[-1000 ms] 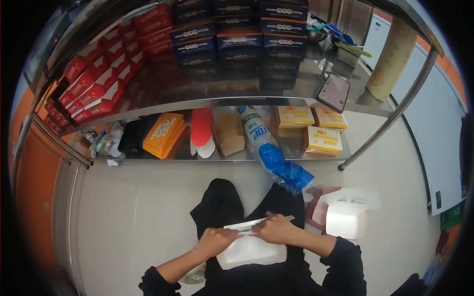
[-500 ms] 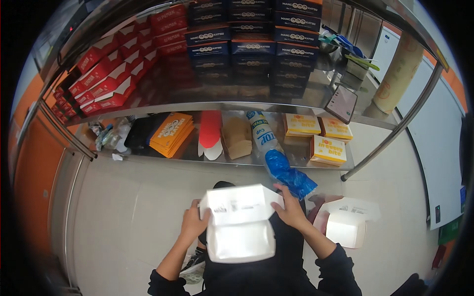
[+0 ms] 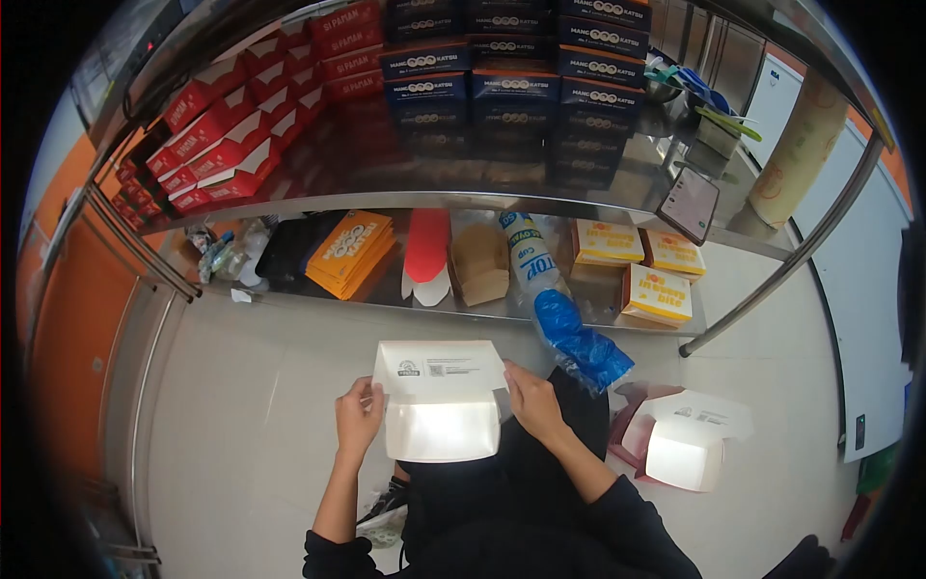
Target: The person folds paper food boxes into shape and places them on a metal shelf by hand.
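An open paper food box [image 3: 443, 429], white inside with small dark print on its raised lid, sits above my lap with its inside facing me. My left hand [image 3: 358, 417] grips its left edge near the fold, fingers curled behind. At the right edge, my right hand [image 3: 533, 398] pinches the side near the lid's corner. The outside of this box is hidden. To the right, a second open box [image 3: 680, 454], white inside and dark red outside, rests low by the floor.
A steel shelf [image 3: 434, 203] ahead bears red boxes [image 3: 207, 140] and stacked dark blue boxes [image 3: 424, 89]. On its lower level lie orange flat cartons [image 3: 352, 253], a red carton [image 3: 427, 253], yellow-white boxes [image 3: 656, 294] and a cup sleeve [image 3: 531, 253]. A phone [image 3: 689, 205] leans at the upper edge.
The lid has opened out from a folded-in shape to a flatter, upright panel. Both hands and the box have shifted left. The whole scene has moved slightly rightward in view.
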Demonstrator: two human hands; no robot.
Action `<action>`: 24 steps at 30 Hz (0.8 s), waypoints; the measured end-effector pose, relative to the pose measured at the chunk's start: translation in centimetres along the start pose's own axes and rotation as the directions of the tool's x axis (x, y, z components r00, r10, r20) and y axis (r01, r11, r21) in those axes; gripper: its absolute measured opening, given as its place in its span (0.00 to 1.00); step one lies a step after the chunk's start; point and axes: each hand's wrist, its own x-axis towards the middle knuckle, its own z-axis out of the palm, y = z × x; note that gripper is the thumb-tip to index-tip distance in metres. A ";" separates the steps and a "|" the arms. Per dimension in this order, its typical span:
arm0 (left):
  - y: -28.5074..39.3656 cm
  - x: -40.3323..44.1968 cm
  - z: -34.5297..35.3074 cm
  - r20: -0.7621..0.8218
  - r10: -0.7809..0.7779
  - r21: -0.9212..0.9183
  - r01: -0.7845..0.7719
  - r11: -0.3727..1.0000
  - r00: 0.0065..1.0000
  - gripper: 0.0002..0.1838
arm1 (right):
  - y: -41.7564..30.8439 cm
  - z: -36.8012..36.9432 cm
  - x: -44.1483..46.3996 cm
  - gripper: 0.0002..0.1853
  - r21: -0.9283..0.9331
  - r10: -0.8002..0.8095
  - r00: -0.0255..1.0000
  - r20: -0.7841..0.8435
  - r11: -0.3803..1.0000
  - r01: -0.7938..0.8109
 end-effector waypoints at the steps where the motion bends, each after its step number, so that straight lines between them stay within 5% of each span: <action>1: -0.5 -0.3 -0.3 0.002 -0.003 0.000 0.003 1.000 1.000 0.11 | -0.4 -0.6 -0.1 0.11 0.031 -0.002 0.998 0.058 1.000 0.000; 2: -1.5 -0.9 -0.9 0.000 0.067 0.112 -0.066 0.992 0.998 0.10 | 0.7 0.0 -0.6 0.11 0.101 -0.099 0.994 -0.054 0.989 0.104; 4: -2.8 -2.6 -1.3 0.009 0.140 0.218 -0.139 0.966 0.990 0.10 | 1.6 -0.2 -2.7 0.10 0.108 -0.059 0.998 -0.002 0.992 0.058; 7: -5.0 -6.1 -1.3 0.042 0.000 0.122 -0.006 0.993 0.999 0.08 | 2.4 1.3 -6.2 0.09 0.167 0.030 0.990 0.134 0.985 -0.053; 10: -5.9 -7.5 -0.1 0.161 -0.221 -0.337 0.264 0.904 0.962 0.05 | 0.9 2.8 -7.5 0.10 0.297 0.100 0.984 0.149 0.944 -0.141; 13: -4.7 -7.9 -0.2 0.187 -0.273 -0.395 0.327 0.858 0.944 0.07 | -1.1 2.8 -7.3 0.14 0.470 0.227 0.959 0.171 0.836 -0.282; 19: -3.7 -8.1 -1.1 0.293 -0.353 -0.448 0.454 0.771 0.889 0.12 | -3.0 0.6 -6.6 0.25 0.504 0.318 0.904 0.285 0.753 -0.423; 24: -2.5 -8.0 -0.8 0.289 -0.189 -0.322 0.281 0.904 0.939 0.21 | -1.5 0.8 -7.3 0.28 0.421 0.213 0.923 0.321 0.841 -0.341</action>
